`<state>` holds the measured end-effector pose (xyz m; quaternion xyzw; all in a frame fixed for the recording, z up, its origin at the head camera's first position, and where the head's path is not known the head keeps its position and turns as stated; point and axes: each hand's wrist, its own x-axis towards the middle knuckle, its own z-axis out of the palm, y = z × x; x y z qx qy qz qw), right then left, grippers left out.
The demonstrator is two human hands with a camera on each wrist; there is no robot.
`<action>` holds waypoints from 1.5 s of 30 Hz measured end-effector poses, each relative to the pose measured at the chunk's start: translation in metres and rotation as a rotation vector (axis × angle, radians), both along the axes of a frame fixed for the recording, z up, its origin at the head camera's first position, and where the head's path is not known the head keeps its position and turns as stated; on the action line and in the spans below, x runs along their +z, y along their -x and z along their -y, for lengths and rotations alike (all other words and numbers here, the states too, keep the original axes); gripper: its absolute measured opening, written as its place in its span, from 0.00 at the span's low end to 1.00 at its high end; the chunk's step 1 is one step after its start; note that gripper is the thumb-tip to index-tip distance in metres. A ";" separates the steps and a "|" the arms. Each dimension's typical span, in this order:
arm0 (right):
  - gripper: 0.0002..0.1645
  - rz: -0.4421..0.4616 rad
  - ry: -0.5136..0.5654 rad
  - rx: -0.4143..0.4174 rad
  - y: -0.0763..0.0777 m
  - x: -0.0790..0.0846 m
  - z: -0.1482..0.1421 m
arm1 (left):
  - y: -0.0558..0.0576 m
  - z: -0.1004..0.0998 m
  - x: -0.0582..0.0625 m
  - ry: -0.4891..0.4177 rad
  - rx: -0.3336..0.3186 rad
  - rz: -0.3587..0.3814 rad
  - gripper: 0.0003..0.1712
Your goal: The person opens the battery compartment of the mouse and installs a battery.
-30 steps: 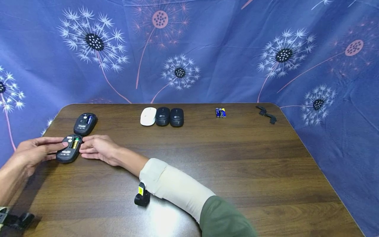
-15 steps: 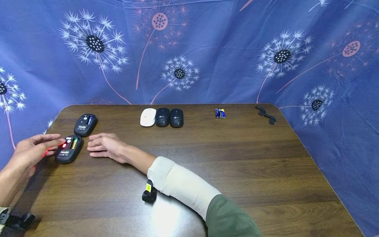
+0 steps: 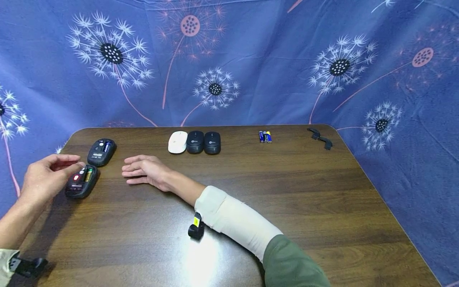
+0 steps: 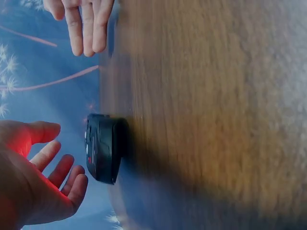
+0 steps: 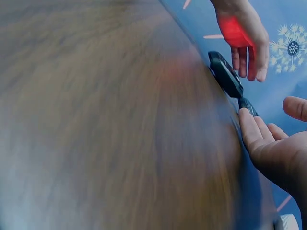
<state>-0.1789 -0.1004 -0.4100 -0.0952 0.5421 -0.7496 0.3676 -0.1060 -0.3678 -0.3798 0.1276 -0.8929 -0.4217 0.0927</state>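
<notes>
Drawn back from the near upturned mouse [image 3: 76,190] since the earlier frames, the right hand [image 3: 147,173] is now held above the tabletop [image 3: 287,191], its fingers extended. By the left hand [image 3: 46,175], too, contact with that mouse has been given up: it is raised just beside it, its fingers loosely curved and parted, and a gap is shown in the left wrist view. The two hands are held well apart.

At the table's left side, the near upturned mouse is laid bottom up, with a red light lit on its underside and a green-and-gold battery [image 3: 88,175] seated in its uncovered compartment. Red is cast on the left palm. Just behind it, the far upturned mouse [image 3: 102,152] is placed, with a blue battery [image 3: 106,147] in it.

Along the back edge, a white mouse [image 3: 177,142] and two black mice [image 3: 212,143] are lined up side by side, upright. Farther right, three loose batteries [image 3: 265,137] are grouped, then two black curved covers [image 3: 325,143]. A blue dandelion-print cloth [image 3: 269,79] is hung behind.
</notes>
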 end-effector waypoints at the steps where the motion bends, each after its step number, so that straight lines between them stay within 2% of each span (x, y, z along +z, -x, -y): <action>1: 0.30 -0.007 -0.003 0.003 0.001 0.000 -0.003 | 0.000 -0.001 0.000 0.036 -0.006 0.001 0.16; 4: 0.31 -0.021 -0.011 0.015 0.004 0.000 -0.013 | 0.001 -0.006 0.002 0.150 -0.020 0.003 0.03; 5: 0.31 -0.025 -0.014 0.016 0.005 0.000 -0.017 | 0.001 -0.008 0.002 0.171 -0.028 0.004 0.03; 7: 0.31 -0.028 -0.019 0.015 0.006 0.001 -0.024 | 0.002 -0.012 0.002 0.228 -0.049 -0.007 0.13; 9: 0.32 -0.031 -0.026 0.016 0.008 0.002 -0.030 | 0.004 -0.017 0.003 0.271 -0.074 -0.028 0.19; 16: 0.32 -0.058 -0.060 0.032 0.011 0.006 -0.047 | 0.007 -0.033 0.002 0.349 -0.146 -0.137 0.14; 25: 0.32 -0.122 -0.090 0.067 0.011 0.006 -0.067 | 0.009 -0.048 0.004 0.342 -0.210 -0.111 0.18; 30: 0.33 -0.163 -0.104 0.094 0.008 0.010 -0.077 | 0.014 -0.059 0.006 0.333 -0.232 -0.101 0.20; 41: 0.30 -0.232 -0.126 0.083 0.005 0.019 -0.100 | 0.023 -0.080 0.008 0.275 -0.301 -0.033 0.27; 45: 0.30 -0.252 -0.138 0.067 0.005 0.019 -0.110 | 0.023 -0.090 0.007 0.274 -0.331 -0.044 0.27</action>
